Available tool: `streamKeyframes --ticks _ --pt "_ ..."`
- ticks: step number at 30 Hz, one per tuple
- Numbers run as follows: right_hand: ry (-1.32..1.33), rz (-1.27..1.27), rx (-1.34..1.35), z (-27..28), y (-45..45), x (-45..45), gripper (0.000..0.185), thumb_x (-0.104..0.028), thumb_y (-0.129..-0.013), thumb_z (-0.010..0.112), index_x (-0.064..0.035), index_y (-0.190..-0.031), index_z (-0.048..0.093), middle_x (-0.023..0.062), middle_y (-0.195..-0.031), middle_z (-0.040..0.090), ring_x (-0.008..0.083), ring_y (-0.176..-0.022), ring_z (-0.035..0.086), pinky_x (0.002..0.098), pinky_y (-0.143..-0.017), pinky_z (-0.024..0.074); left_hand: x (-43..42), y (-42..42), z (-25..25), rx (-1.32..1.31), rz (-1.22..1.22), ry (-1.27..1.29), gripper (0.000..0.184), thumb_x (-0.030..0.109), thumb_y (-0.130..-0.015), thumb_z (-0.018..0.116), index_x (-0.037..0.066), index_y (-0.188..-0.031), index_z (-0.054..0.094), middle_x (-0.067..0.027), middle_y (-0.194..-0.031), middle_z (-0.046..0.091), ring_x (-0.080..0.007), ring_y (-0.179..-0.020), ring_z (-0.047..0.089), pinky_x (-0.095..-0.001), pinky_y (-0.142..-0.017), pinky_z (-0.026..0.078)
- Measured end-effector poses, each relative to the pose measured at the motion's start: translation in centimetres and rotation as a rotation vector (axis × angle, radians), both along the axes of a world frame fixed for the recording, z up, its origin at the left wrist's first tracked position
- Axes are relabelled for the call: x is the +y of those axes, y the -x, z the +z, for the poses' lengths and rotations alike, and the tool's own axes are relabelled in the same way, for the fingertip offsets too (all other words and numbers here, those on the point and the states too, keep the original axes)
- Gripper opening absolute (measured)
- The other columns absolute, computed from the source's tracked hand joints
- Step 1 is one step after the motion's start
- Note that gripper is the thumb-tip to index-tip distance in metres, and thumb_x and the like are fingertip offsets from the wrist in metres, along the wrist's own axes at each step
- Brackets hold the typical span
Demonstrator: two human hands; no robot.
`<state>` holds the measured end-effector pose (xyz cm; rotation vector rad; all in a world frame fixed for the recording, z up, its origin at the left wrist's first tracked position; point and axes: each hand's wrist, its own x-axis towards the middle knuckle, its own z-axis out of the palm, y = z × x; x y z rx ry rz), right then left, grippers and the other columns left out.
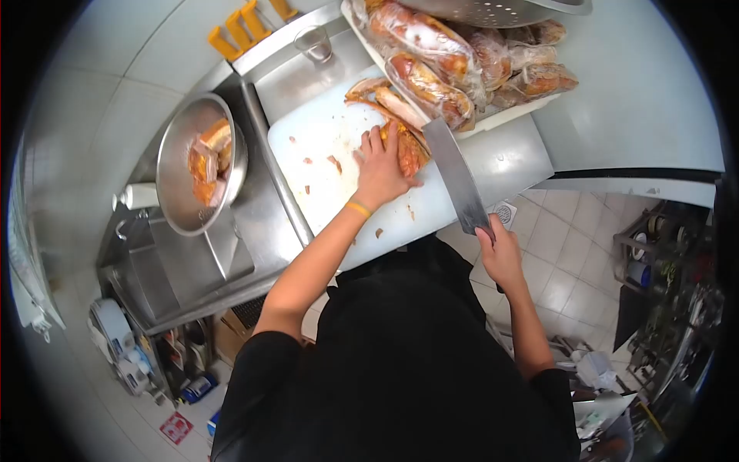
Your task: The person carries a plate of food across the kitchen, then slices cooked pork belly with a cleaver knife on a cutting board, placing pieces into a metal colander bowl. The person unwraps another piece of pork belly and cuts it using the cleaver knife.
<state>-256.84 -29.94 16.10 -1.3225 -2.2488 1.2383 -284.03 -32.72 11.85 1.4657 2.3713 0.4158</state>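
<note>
My left hand [381, 171], a yellow band at its wrist, lies with fingers spread against a piece of reddish-brown meat [410, 154] on the white cutting board [392, 231]. My right hand [502, 254] is closed round the handle of a wide cleaver [456, 173], whose blade points up and left, its far end close to the meat. Longer strips of meat [396, 102] lie just beyond my left fingers. Small scraps [334, 163] are scattered on the board to the left of that hand.
A steel bowl [171, 162] of meat pieces stands left, near the sink [158, 266]. Behind the board are a glass [313, 44], yellow-handled knives [237, 29], a tray [519, 109] of wrapped meat [431, 85] and a colander [500, 11].
</note>
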Motion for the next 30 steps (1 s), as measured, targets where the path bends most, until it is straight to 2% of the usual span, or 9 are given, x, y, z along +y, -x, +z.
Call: streamKeyframes --ticks 1,8,11,12,13,15,17,20,30 --pt "-0.027 0.013 0.034 0.0 0.4 0.2 0.016 -0.011 -0.092 0.058 0.0005 -0.101 0.050 0.0193 -0.064 0.055 0.0324 -0.052 0.054 0.0369 -0.052 0.0408 0.9 0.1 -0.3 0.001 0.011 -0.023 0.100 0.025 -0.063 0.080 0.008 -0.148 0.030 -0.0267 -0.137 0.034 -0.0426 -0.129 0.034 -0.0590 -0.098 0.035" --pt "0.005 0.107 0.054 1.9 4.1 -0.4 0.015 -0.009 -0.094 0.056 0.0013 -0.102 0.049 0.0171 -0.061 0.052 0.0232 -0.050 0.050 0.0341 -0.050 0.0386 -7.2 0.8 -0.3 0.073 -0.014 -0.007 0.100 0.026 -0.062 0.079 0.014 -0.149 0.031 -0.0253 -0.134 0.039 -0.0406 -0.125 0.036 -0.0515 -0.094 0.036" --pt "-0.003 0.177 -0.016 3.2 6.2 -2.1 0.016 -0.008 -0.094 0.054 0.0013 -0.105 0.047 0.0178 -0.063 0.055 0.0249 -0.050 0.052 0.0339 -0.050 0.0388 -11.1 0.1 -0.7 0.080 0.050 -0.081 0.099 0.028 -0.064 0.079 0.015 -0.149 0.030 -0.0253 -0.137 0.036 -0.0404 -0.127 0.035 -0.0534 -0.095 0.035" --pt "0.025 0.202 -0.065 3.8 7.1 -2.8 0.019 -0.007 -0.093 0.054 -0.0005 -0.109 0.047 0.0212 -0.065 0.057 0.0356 -0.058 0.056 0.0422 -0.053 0.0413 -12.0 0.3 -0.5 0.070 0.068 -0.073 0.099 0.028 -0.064 0.079 0.015 -0.149 0.030 -0.0253 -0.137 0.036 -0.0404 -0.127 0.035 -0.0534 -0.095 0.035" --pt "0.045 0.222 -0.115 4.3 8.0 -3.5 0.024 -0.006 -0.092 0.054 -0.0024 -0.114 0.046 0.0246 -0.068 0.060 0.0464 -0.066 0.061 0.0505 -0.056 0.0438 -12.7 0.6 -0.2 -0.074 0.100 -0.104 0.101 0.030 -0.064 0.081 0.014 -0.150 0.028 -0.0247 -0.140 0.034 -0.0417 -0.132 0.028 -0.0581 -0.099 0.030" --pt "-0.004 0.283 -0.145 5.1 9.4 -4.7 0.026 -0.005 -0.092 0.053 -0.0020 -0.116 0.044 0.0247 -0.066 0.060 0.0467 -0.064 0.060 0.0522 -0.055 0.0432 -13.3 1.4 0.7 -0.371 0.150 -0.180 0.106 0.032 -0.064 0.083 0.013 -0.150 0.025 -0.0233 -0.146 0.029 -0.0443 -0.142 0.015 -0.0677 -0.107 0.020" --pt "-0.056 0.332 -0.179 5.6 10.4 -5.6 0.029 -0.004 -0.092 0.052 -0.0015 -0.119 0.041 0.0248 -0.065 0.060 0.0469 -0.062 0.059 0.0539 -0.054 0.0426 -15.2 3.1 1.4 -0.378 0.214 -0.253 0.089 0.021 -0.068 0.081 0.012 -0.144 0.036 -0.0192 -0.148 0.030 -0.0423 -0.144 0.014 -0.0624 -0.112 0.021" --pt "-0.085 0.389 -0.325 5.9 11.7 -6.9 0.033 -0.002 -0.090 0.051 0.0023 -0.120 0.037 0.0259 -0.062 0.058 0.0477 -0.061 0.059 0.0566 -0.056 0.0428 -17.5 4.7 0.8 -0.487 0.294 -0.472 0.048 -0.007 -0.074 0.069 0.008 -0.119 0.061 -0.0126 -0.144 0.041 -0.0350 -0.135 0.038 -0.0394 -0.112 0.034" --pt "-0.116 0.413 -0.469 5.6 12.4 -7.8 0.024 0.000 -0.089 0.048 0.0022 -0.110 0.038 0.0265 -0.061 0.058 0.0482 -0.061 0.059 0.0578 -0.058 0.0443 -16.7 4.2 -1.4 -0.477 0.120 -0.443 0.045 -0.003 -0.075 0.069 0.010 -0.118 0.064 -0.0138 -0.137 0.047 -0.0350 -0.125 0.045 -0.0421 -0.106 0.038"
